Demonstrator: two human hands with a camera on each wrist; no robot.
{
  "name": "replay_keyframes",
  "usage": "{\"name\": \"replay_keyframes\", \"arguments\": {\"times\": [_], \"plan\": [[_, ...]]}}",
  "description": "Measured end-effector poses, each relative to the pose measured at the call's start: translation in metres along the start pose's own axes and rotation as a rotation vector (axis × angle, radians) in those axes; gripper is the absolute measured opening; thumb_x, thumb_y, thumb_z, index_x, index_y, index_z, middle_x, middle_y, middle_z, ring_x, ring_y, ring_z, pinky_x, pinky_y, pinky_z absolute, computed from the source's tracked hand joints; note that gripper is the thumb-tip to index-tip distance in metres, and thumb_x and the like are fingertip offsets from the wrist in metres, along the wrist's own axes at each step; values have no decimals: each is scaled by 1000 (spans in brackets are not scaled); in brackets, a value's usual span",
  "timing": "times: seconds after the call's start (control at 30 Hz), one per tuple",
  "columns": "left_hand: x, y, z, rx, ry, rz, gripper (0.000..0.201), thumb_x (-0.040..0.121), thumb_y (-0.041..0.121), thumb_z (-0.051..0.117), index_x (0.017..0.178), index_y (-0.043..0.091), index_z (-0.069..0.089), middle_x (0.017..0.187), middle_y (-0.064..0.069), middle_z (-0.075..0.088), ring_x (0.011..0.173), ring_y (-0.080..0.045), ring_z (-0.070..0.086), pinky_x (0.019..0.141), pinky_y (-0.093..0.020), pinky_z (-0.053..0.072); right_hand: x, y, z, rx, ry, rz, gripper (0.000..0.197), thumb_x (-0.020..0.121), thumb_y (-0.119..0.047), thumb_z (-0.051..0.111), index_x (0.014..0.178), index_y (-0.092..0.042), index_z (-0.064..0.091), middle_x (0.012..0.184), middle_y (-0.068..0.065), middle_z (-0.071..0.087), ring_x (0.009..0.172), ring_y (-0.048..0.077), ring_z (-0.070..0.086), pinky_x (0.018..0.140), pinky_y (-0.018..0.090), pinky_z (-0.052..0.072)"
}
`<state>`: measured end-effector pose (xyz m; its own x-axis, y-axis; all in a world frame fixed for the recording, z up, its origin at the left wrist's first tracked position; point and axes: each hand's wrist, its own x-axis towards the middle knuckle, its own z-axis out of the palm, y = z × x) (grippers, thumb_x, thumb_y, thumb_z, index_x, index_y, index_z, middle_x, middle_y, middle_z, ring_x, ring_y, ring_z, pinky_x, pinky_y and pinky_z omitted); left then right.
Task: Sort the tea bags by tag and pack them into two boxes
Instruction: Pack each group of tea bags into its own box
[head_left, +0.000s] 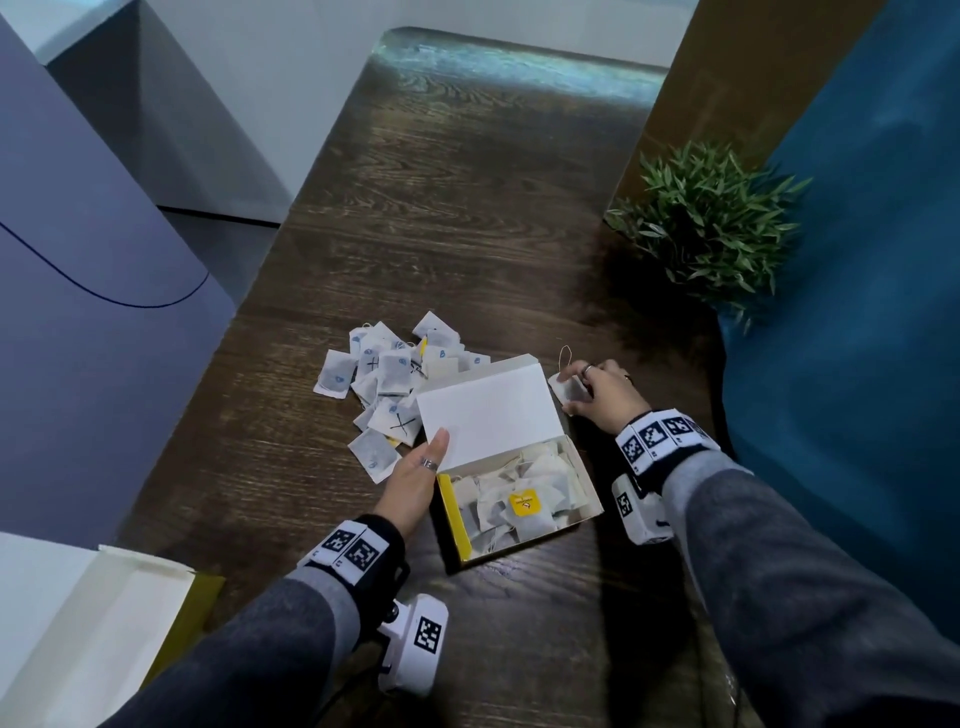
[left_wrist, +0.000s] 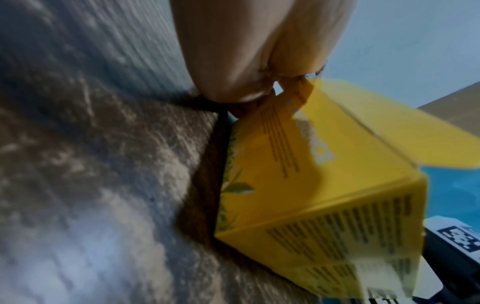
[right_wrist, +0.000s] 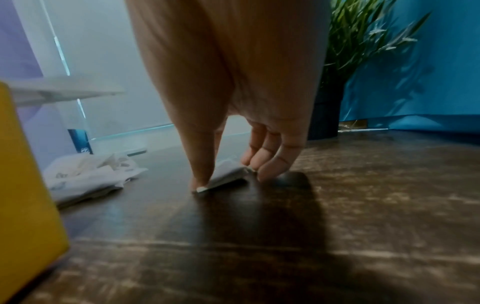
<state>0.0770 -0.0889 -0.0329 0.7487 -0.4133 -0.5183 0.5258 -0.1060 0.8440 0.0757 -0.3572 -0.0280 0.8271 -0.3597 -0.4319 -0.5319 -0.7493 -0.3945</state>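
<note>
Dark wood table (head_left: 467, 208), blue drape right, pale panels left. Potted plant (head_left: 711, 218) at right edge. Second open box (head_left: 104, 623) near left corner. Yellow box (head_left: 519, 499) centre, lid up, holding tea bags. Loose pile (head_left: 389, 384) beyond it. Left hand (head_left: 415, 483) straight-fingered against lid. Right hand (head_left: 602, 389) pinching tea bag (head_left: 566, 387) on table, just right of lid.

Bare table (head_left: 467, 208) beyond the tea-bag pile (head_left: 389, 384); raised box lid (head_left: 488, 410) between both hands.
</note>
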Motion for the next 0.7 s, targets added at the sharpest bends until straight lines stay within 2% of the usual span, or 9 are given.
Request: {"name": "replay_keyframes", "arguments": {"times": [0.1, 0.17, 0.23, 0.3, 0.4, 0.5, 0.53, 0.6, 0.7], "plan": [[0, 0, 1, -15, -9, 3, 34, 95, 41, 41, 106, 19, 65, 112, 0, 69, 104, -13, 65, 97, -29, 47, -3, 1, -1, 24, 2, -63, 15, 81, -11, 67, 89, -22, 62, 106, 5, 56, 105, 24, 52, 91, 28, 40], [-1, 1, 1, -15, -6, 14, 35, 96, 40, 40, 109, 17, 64, 112, 0, 69, 104, -11, 64, 97, -27, 46, -12, 2, -6, 97, 58, -94, 21, 79, -2, 63, 75, -23, 61, 84, -5, 55, 86, 18, 55, 77, 20, 40], [-1, 1, 1, -16, -10, 19, 35, 96, 39, 40, 110, 16, 64, 114, -1, 68, 107, -13, 63, 99, -29, 44, -28, -4, -17, 124, 186, -154, 23, 78, -1, 63, 77, -24, 62, 78, -6, 46, 77, 15, 51, 65, 4, 35], [-2, 1, 2, -18, -11, 25, 31, 96, 38, 40, 105, 21, 64, 112, 1, 68, 105, -10, 63, 96, -26, 44, -52, -14, -28, 209, 319, -255, 23, 79, -2, 64, 84, -24, 64, 84, -5, 49, 75, 12, 50, 66, 1, 36], [-4, 4, 3, -17, -9, 33, 28, 96, 38, 40, 103, 23, 63, 111, 4, 67, 103, -7, 62, 93, -22, 45, -95, -37, -36, 505, 320, -417, 28, 79, -4, 69, 86, -31, 63, 85, -11, 61, 73, 9, 55, 69, 11, 43], [-6, 4, 2, 29, -3, 44, 32, 96, 41, 41, 111, 22, 61, 124, 1, 62, 115, -12, 56, 106, -30, 36, -123, -60, -14, 599, 25, -450, 20, 78, -4, 72, 82, -22, 64, 72, -11, 64, 57, 0, 55, 59, 11, 44], [-6, 4, 2, 31, -5, 47, 32, 95, 41, 41, 109, 22, 62, 124, 1, 62, 115, -13, 57, 108, -31, 36, -125, -64, -2, 537, -19, -440, 16, 78, -4, 71, 79, -19, 66, 69, -10, 64, 56, -2, 55, 58, 10, 43], [-6, 4, 2, 16, -8, 39, 33, 94, 42, 43, 105, 21, 66, 119, -1, 66, 112, -15, 60, 107, -36, 39, -123, -66, 23, 369, 27, -418, 14, 80, -3, 68, 77, -17, 68, 70, -10, 66, 65, -1, 59, 66, 11, 43], [-7, 4, 2, 21, -11, 40, 34, 95, 41, 43, 107, 20, 66, 118, -1, 67, 110, -13, 62, 105, -35, 41, -118, -60, 49, -4, 229, -482, 7, 79, -15, 69, 79, -22, 70, 82, -8, 70, 84, 14, 59, 79, 30, 44]]}}
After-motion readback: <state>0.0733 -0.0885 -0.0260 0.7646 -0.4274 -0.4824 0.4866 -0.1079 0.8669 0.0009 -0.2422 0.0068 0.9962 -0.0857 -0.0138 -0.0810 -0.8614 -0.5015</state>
